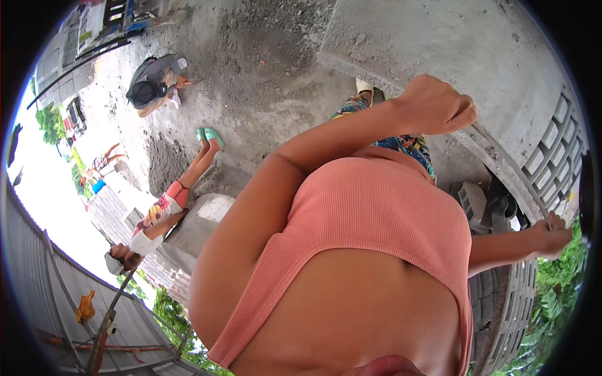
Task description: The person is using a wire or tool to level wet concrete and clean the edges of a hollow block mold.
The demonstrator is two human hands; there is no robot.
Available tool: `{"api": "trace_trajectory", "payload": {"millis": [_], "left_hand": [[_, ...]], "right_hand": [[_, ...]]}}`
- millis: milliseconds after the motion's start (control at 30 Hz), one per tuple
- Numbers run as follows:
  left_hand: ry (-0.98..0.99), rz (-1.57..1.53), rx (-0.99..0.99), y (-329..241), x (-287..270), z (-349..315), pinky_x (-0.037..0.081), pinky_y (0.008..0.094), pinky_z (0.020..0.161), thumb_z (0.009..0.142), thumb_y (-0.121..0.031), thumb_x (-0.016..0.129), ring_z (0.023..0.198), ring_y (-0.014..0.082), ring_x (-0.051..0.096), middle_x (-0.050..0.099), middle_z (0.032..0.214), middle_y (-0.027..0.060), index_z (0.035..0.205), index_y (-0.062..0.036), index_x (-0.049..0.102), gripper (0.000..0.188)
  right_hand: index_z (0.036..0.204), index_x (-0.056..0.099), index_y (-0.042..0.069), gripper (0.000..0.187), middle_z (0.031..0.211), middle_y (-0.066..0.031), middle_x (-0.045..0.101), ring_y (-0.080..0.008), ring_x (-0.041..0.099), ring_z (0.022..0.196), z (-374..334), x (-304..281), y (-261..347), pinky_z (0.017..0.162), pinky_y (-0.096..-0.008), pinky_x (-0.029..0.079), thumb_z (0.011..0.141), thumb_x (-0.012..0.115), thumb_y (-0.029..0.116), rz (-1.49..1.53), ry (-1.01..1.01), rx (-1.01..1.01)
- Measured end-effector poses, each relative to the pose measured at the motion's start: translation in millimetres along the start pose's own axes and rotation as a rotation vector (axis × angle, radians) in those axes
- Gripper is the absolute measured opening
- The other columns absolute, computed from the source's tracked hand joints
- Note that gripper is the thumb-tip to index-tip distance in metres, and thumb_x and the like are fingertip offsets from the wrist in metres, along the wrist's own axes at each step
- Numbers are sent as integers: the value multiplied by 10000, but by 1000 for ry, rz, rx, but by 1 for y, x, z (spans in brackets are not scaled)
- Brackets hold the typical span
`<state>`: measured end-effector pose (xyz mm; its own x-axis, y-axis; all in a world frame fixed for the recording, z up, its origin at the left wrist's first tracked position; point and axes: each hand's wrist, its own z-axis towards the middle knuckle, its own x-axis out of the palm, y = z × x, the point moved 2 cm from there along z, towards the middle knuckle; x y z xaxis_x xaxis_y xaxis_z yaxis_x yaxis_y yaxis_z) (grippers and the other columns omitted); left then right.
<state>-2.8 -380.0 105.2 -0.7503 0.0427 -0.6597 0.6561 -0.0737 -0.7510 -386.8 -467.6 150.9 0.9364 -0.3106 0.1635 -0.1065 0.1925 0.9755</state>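
A broad, flat grey concrete slab (451, 37) lies just beyond the left hand (438, 106), curled into a fist, any contents hidden; the right hand (552, 237), also curled, hold unclear, is near grey, rectangular hollow concrete blocks (552, 150). Well left of both hands stands a person in green shoes (213, 137).

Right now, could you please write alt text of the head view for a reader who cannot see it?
The curled left hand of a person in a pink top shows against a grey concrete slab; the right hand shows near green plants. To the left, another person in a cap and green shoes stands on grey ground.
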Motion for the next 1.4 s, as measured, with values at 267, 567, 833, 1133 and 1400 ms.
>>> {"api": "trace_trajectory", "payload": {"millis": [267,567,833,1133,1400], "left_hand": [[173,514,-375,133,-74,-57,456,391,475,919,-343,343,479,263,583,593,530,56,678,-130,636,436],[71,137,-280,57,-9,3,460,458,537,877,-449,330,538,355,572,570,542,145,621,-119,659,531],[77,213,-53,51,13,2,385,374,379,879,-398,402,374,248,489,479,406,67,476,-119,588,524],[168,187,-68,30,30,3,416,405,414,837,-380,440,415,292,531,529,462,87,545,-108,608,433],[-77,369,-271,146,-73,-69,412,392,410,867,-291,469,431,317,510,524,503,133,553,-75,580,397]], "right_hand": [[817,609,-12,140,616,-67,586,-159,582,576,-129,145,-98,566,-260,478,849,529,99,-579,51,329],[902,575,-57,418,841,-191,585,-227,567,700,-23,82,-17,705,-327,461,929,305,262,-161,777,61],[862,614,-79,228,708,-109,596,-125,505,543,-77,41,-10,514,-186,370,862,516,127,-679,745,-428],[660,629,-23,161,623,-51,584,-106,493,566,-63,10,15,537,-227,370,777,577,75,-575,343,55],[622,583,-29,148,551,29,425,-61,372,529,-140,167,-38,481,-227,255,750,545,35,-569,632,220]]}}
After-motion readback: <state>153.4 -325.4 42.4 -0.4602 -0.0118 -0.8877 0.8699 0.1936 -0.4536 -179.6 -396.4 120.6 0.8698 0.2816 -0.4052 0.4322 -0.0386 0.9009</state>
